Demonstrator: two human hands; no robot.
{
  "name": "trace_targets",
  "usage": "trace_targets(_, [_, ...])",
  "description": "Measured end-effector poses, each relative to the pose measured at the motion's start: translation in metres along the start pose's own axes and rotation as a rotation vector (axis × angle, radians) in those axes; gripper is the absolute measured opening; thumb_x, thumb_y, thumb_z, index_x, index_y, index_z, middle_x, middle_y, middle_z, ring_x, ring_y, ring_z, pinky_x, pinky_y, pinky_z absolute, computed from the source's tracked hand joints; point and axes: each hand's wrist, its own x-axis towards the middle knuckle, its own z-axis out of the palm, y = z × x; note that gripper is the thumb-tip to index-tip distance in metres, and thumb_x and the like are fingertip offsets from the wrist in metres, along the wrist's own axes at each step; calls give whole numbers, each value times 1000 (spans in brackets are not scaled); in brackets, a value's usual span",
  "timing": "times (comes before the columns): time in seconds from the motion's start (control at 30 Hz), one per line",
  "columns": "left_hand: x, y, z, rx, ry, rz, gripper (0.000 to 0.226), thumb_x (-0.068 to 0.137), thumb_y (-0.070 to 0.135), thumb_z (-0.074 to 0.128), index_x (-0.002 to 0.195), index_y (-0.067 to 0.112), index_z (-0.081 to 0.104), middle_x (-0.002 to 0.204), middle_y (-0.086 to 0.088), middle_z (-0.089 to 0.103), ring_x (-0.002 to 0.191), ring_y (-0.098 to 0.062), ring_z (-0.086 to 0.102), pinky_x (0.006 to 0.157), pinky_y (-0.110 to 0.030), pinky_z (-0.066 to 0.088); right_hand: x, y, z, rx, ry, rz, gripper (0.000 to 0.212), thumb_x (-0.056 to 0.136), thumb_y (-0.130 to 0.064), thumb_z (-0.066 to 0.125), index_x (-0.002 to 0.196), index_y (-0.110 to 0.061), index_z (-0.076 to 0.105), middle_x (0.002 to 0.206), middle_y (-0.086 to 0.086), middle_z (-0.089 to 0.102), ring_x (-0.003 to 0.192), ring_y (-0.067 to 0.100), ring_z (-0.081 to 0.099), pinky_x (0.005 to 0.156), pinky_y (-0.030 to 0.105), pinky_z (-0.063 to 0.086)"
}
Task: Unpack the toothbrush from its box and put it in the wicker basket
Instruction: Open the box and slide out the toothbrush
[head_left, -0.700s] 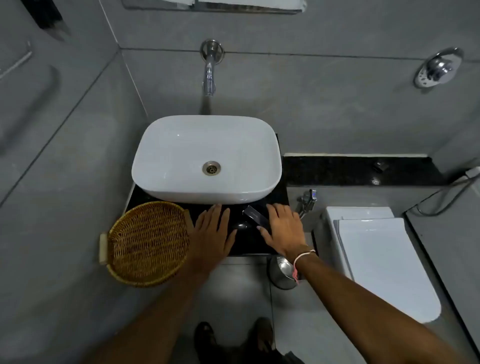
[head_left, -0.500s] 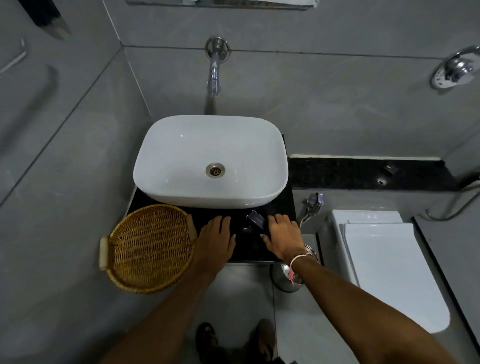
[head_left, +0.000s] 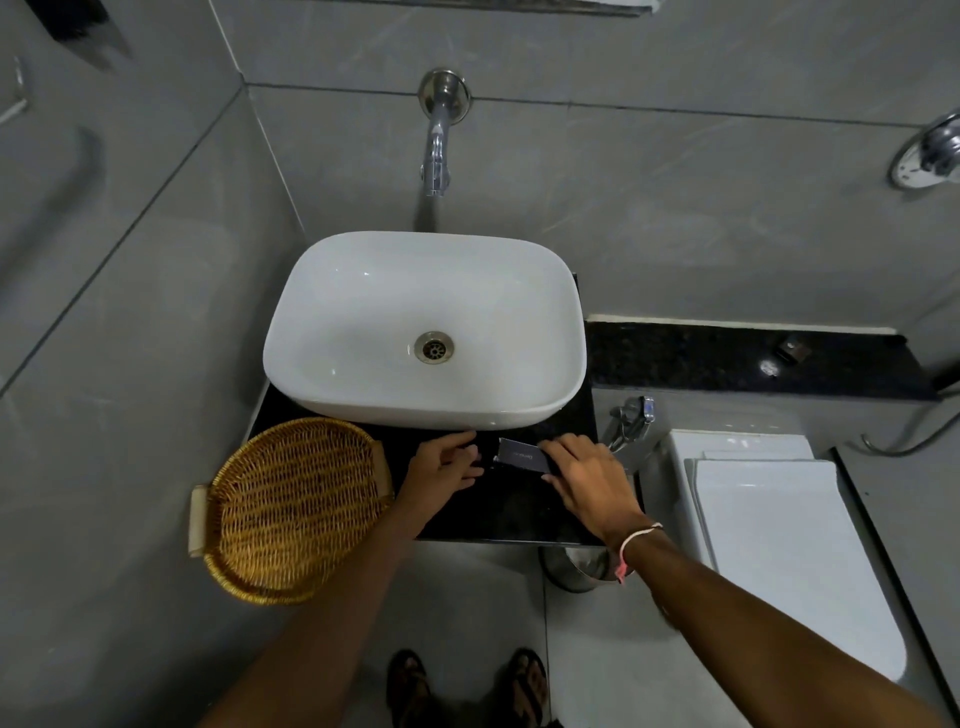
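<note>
Toothbrush box, a small dark one with tiny pale print on its top face, is seen on the black counter, just in front of the white sink and a little to the right of its middle. The toothbrush itself is not seen outside the box. The box is held at its right end by the right hand: the fingers are closed around that end, and the left end of the box is pointing away from the hand and looks a little raised, though it cannot be told if the box is lifted off the counter. The left hand is placed just beside the left end of the box, in front of the sink, with the fingers bent and reaching toward the box; whether the box is touched or anything is gripped by it cannot be told. A thin band is worn on the right wrist.

The wicker basket is set at the front left corner of the sink, partly over the edge of the counter, and nothing is seen inside it. A metal tap is fixed on the grey wall behind the sink. To the right of the sink a white toilet with closed lid is seen, and a metal bin is partly hidden under the counter.
</note>
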Motion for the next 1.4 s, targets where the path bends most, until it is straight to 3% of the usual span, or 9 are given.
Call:
trace_targets(0.2, [-12,7,-3,-199,-45,-14,33,95,1,65,127,1,67,111,-26,75,98,-35,76,81,-31,65,2,3,-10,-19,138,-152,43,89,-22,75,130,-14,65,117,8,68,98,29,66,80,41,55])
trace_targets(0.4, [-20,9,-6,-194,-47,23,37,85,-9,72,121,-4,69,108,-36,73,96,-40,74,78,-32,66,1,1,-10,-11,211,-236,38,92,-24,74,127,-15,66,118,7,69,98,29,67,80,42,56])
trace_targets(0.57, [-21,8,-4,-88,-15,60,32,83,-9,74,115,-6,70,104,-36,73,96,-46,74,83,-46,65,-1,-2,-13,-31,229,-247,37,93,-25,73,128,-14,66,119,8,69,102,30,68,83,43,56])
trace_targets(0.63, [-22,7,-1,-30,22,90,29,83,-7,75,112,-4,71,100,-33,74,92,-45,75,83,-51,64,-2,-4,-14,-40,239,-246,38,91,-23,74,127,-14,67,118,9,70,102,30,68,83,43,57])
trace_targets(0.97, [-25,4,4,166,165,242,24,76,-3,80,98,1,77,82,-19,79,73,-28,78,68,-41,67,-7,-5,-16,-42,267,-273,40,96,-22,70,135,-16,63,121,7,68,105,29,66,85,41,54])
trace_targets(1.1, [-26,8,-3,-50,111,191,16,81,-5,78,97,-2,76,88,-26,77,76,-30,78,63,-32,66,-3,-3,-21,-36,290,-303,39,98,-25,65,136,-16,62,121,7,68,107,28,66,88,41,53])
trace_targets(1.23, [-28,12,-5,-337,56,-4,20,90,-9,65,92,6,78,88,-16,77,84,-29,77,67,-30,66,2,-1,-26,-29,278,-322,42,100,-28,57,141,-19,56,126,6,66,113,27,62,97,42,50])
trace_targets(1.3, [-26,11,-5,-487,50,-106,21,94,-4,59,96,5,78,93,-17,77,87,-30,76,69,-33,66,5,-1,-30,-47,279,-320,45,100,-28,57,144,-22,53,128,6,64,117,26,59,105,46,47])
trace_targets(1.4, [-25,6,-3,-703,14,-180,14,93,8,67,101,7,78,91,-14,81,80,-26,76,68,-33,65,9,-2,-36,-37,274,-308,48,97,-26,62,145,-22,53,127,8,63,120,27,56,111,52,44])
